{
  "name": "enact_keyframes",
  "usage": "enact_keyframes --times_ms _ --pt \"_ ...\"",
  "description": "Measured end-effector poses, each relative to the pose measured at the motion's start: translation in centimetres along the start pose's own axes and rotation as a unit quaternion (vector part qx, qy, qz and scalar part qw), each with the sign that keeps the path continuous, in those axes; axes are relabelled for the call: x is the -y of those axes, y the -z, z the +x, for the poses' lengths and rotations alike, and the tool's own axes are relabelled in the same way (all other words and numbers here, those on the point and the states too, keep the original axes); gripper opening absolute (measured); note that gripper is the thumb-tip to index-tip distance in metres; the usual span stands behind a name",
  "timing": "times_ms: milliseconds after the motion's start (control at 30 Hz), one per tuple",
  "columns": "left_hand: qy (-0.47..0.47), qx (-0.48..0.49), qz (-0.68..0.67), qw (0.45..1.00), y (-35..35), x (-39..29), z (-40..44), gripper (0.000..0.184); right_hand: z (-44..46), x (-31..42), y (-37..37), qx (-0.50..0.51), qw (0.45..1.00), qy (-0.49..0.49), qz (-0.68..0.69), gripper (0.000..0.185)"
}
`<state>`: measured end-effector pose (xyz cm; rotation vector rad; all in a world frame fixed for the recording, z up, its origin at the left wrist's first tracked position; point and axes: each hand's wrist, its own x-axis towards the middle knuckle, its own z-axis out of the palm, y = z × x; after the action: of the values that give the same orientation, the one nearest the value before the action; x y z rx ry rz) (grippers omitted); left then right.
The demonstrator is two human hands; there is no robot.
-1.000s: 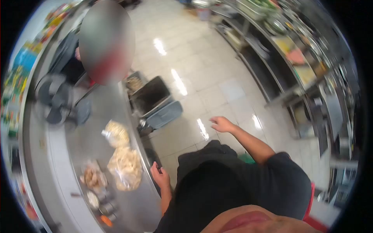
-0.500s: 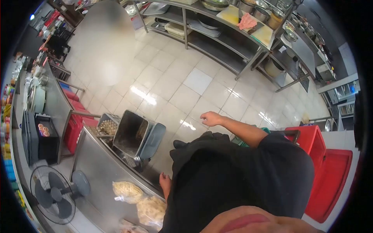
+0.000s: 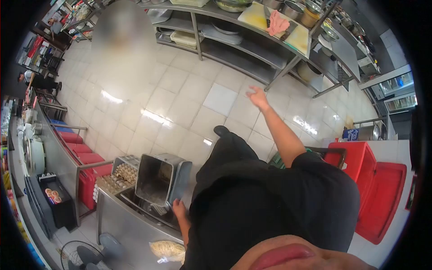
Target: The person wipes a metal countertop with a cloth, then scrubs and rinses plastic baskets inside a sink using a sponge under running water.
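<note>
The right hand (image 3: 258, 98) hung over the tiled floor (image 3: 177, 103) toward half past one, fingers loosely spread. The left hand (image 3: 178, 207), at seven, was just beside the grey bin (image 3: 152, 179) at eight; I couldn't tell its grip. A bag of pale food (image 3: 166, 249) lay on the desk (image 3: 130, 220) at seven.

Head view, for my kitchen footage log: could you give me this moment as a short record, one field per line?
left hand: right beside the grey bin; whether they touch, I cannot tell
right hand: held out over the tiled floor, nothing visible in it
grey bin: open-topped, with what look like eggs next to it
steel table: bears a clear bag of pale food
right side: red box, its lid open
far side: steel shelving, a pink cloth on top
</note>
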<state>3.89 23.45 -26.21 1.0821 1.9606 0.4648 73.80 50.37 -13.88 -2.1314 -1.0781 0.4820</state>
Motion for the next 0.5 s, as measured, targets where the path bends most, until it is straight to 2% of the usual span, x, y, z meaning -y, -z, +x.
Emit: enact_keyframes --times_ms 67,100,133,167,200,233,267,333,367,400,433,467,500 --pt "0.001 -0.026 -0.029 0.999 -1.1 -0.6 1.3 0.041 8.6 -2.9 0.7 -0.034 0.993 -0.060 0.096 0.054" --pt "0.002 -0.039 -0.042 0.998 -1.3 -1.3 1.6 0.040 11.7 -1.6 2.3 -0.073 0.982 -0.082 0.156 0.053" --pt "0.085 0.050 -0.042 0.994 -1.0 -2.4 2.5 0.040 15.1 0.0 4.2 -0.112 0.964 -0.102 0.217 0.052" --pt "0.053 0.066 -0.017 0.996 -2.0 -3.9 3.0 0.041 19.5 -0.9 5.4 -0.123 0.956 -0.103 0.244 0.052" --pt "0.024 0.079 0.009 0.997 -3.1 -6.1 3.1 0.042 22.8 -0.4 7.2 -0.168 0.955 -0.080 0.230 0.053" --pt "-0.003 0.086 0.034 0.996 -3.4 -8.0 3.0 0.043 25.6 -0.1 9.8 -0.193 0.978 -0.022 0.071 0.054" --pt "-0.003 0.103 0.018 0.995 -3.4 -9.8 3.1 0.044 28.1 0.9 11.9 -0.146 0.971 -0.071 0.177 0.053" --pt "-0.005 0.117 -0.033 0.993 -5.8 -12.6 4.5 0.046 36.2 -1.5 13.6 -0.143 0.971 -0.105 0.162 0.059" --pt "0.078 0.098 -0.031 0.992 -7.3 -12.4 4.6 0.045 38.4 -1.7 14.0 -0.189 0.981 0.045 0.017 0.065" --pt "0.068 0.066 0.002 0.996 -7.4 -16.6 4.0 0.045 40.6 -2.0 14.4 -0.270 0.936 0.174 -0.143 0.071" --pt "0.060 0.037 0.038 0.997 -7.4 -19.8 3.5 0.045 38.5 4.2 17.0 -0.349 0.831 0.286 -0.326 0.088" --pt "0.050 0.027 -0.050 0.997 -7.9 -21.7 3.7 0.046 38.8 4.6 17.2 -0.317 0.848 0.280 -0.319 0.098" --pt "0.082 0.030 -0.065 0.994 -8.1 -23.2 4.1 0.047 40.5 2.7 16.7 -0.268 0.874 0.247 -0.321 0.080"
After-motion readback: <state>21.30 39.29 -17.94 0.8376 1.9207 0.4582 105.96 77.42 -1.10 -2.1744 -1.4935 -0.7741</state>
